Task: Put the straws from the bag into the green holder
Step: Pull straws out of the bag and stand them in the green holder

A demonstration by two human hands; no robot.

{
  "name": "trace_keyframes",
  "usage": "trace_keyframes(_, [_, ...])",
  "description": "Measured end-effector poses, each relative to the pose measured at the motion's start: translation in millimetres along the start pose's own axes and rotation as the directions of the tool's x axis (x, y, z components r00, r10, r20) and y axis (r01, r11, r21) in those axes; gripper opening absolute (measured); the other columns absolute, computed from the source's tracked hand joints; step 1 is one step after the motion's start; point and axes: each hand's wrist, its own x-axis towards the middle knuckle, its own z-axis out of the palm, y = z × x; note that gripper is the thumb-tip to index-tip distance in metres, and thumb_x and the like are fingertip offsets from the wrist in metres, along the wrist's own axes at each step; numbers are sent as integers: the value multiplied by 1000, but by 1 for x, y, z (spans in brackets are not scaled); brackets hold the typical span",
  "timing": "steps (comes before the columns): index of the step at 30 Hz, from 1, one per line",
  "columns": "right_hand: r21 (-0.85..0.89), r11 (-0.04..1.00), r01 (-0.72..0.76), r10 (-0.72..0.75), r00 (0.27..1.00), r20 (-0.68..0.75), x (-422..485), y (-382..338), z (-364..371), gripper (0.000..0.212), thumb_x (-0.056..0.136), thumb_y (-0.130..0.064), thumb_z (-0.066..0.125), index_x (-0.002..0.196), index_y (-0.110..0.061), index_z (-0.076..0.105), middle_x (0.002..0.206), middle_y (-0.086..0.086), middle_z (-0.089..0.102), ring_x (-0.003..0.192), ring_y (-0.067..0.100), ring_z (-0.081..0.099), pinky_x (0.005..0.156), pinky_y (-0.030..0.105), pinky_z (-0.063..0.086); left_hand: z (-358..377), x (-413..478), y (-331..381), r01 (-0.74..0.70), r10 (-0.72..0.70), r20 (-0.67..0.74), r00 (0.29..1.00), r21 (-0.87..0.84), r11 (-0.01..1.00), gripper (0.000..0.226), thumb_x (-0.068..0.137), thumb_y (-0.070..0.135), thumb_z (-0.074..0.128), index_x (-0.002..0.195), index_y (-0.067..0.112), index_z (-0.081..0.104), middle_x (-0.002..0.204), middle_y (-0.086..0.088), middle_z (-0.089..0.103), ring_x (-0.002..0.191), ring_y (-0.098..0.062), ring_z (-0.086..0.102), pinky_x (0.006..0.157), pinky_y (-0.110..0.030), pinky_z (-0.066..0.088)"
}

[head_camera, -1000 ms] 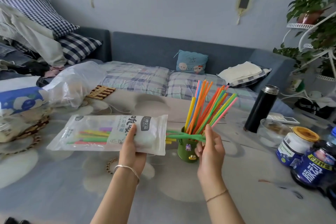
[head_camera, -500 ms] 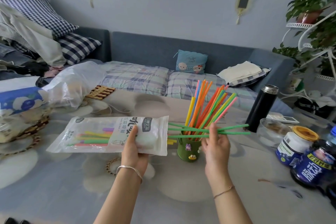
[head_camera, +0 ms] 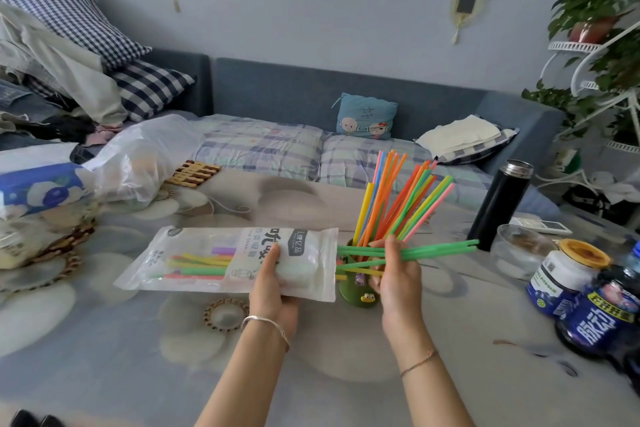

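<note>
Horizontally, a few green straws [head_camera: 440, 251] are pinched in the right hand [head_camera: 398, 272], their far ends reaching toward a black flask [head_camera: 498, 204] and their near ends at the mouth of the bag [head_camera: 228, 258]. The bag is gripped near its open end by the left hand [head_camera: 273, 282], thumb on top and fingers closed underneath, and is held level above the table [head_camera: 138, 357]. More straws, green, yellow, pink and purple, are seen through its clear part. The green holder [head_camera: 355, 291] stands on the table just behind and between the two hands, and a fan of upright straws [head_camera: 398, 201] rises out of it.

Most of the holder is hidden by the right hand and the bag; only its lower front is made out. Whether the pinched straws are fully clear of the bag cannot be told.

To the right, a glass bowl [head_camera: 519, 250] and jars [head_camera: 568, 274] are crowded near the table edge. A plastic bag [head_camera: 145, 159] lies well apart at the left. Bare tabletop is left in front of the hands.
</note>
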Motion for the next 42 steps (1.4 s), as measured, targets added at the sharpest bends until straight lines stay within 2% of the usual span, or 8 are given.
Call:
trace_keyframes(4, [42, 999, -21, 25, 995, -95, 4, -10, -12, 39, 95, -30, 45, 60, -17, 52, 44, -10, 56, 37, 1, 53, 37, 14, 38, -6, 6, 10, -29, 29, -17, 999, -10, 1000, 46, 94, 21, 59, 137, 10, 54, 128, -8, 65, 108, -22, 65, 108, -43, 44])
trace_keyframes(8, [-15, 1000, -12, 13, 998, 59, -5, -1, -3, 29, 91, -24, 56, 63, -16, 58, 46, -5, 49, 38, 11, 44, 33, 14, 31, -2, 4, 1, 11, -11, 0, 1000, 37, 999, 48, 92, 21, 61, 138, 9, 53, 134, -12, 62, 123, -28, 59, 109, -47, 43])
trace_keyframes(11, [-65, 998, 10, -2, 992, 122, -7, 1, 2, 17, 86, -19, 65, 69, -17, 65, 56, 1, 55, 41, 12, 46, 38, 20, 38, 0, -1, -2, 31, -30, -13, 999, 16, 999, 46, 93, 20, 59, 137, 8, 54, 131, -11, 63, 111, -26, 63, 106, -44, 45])
trace_keyframes(18, [32, 997, 76, -73, 992, -101, 3, -7, -10, 12, 81, -26, 70, 73, -18, 67, 44, -8, 59, 38, 4, 50, 41, 16, 44, -1, 2, 8, 13, -17, -66, 998, -57, 998, 48, 94, 21, 59, 140, 11, 51, 133, -7, 62, 100, -20, 64, 105, -39, 46])
trace_keyframes(25, [-19, 998, 62, -60, 994, 94, -6, 9, 12, 27, 91, -26, 57, 68, -14, 64, 45, -7, 57, 37, 4, 47, 36, 16, 37, 2, -2, -6, 53, -54, -49, 997, -27, 998, 47, 92, 20, 61, 137, 8, 54, 135, -12, 62, 125, -29, 58, 109, -47, 43])
trace_keyframes(31, [45, 974, 223, -213, 963, -164, 26, -38, -15, 44, 95, -34, 47, 55, -18, 52, 42, -11, 57, 41, 2, 53, 48, 24, 44, -5, 5, 10, 83, -90, -75, 993, -92, 992, 48, 94, 23, 59, 140, 11, 52, 139, -10, 59, 128, -27, 56, 111, -46, 40])
trace_keyframes(38, [-149, 957, 249, -235, 966, 108, 22, -50, -3, 43, 94, -31, 50, 55, -14, 52, 45, -6, 49, 37, 7, 42, 38, 18, 34, 4, -5, 4, 77, -77, -4, 997, -18, 997, 47, 95, 21, 57, 139, 6, 52, 139, -14, 58, 127, -29, 56, 111, -49, 40])
trace_keyframes(42, [-165, 966, 200, -156, 956, 247, 11, -39, 6, 43, 95, -33, 47, 58, -11, 53, 53, 8, 45, 35, 10, 38, 34, 15, 28, 5, -13, 2, 100, -100, 5, 995, -34, 994, 45, 95, 19, 57, 138, 6, 53, 131, -12, 61, 96, -25, 64, 102, -46, 47])
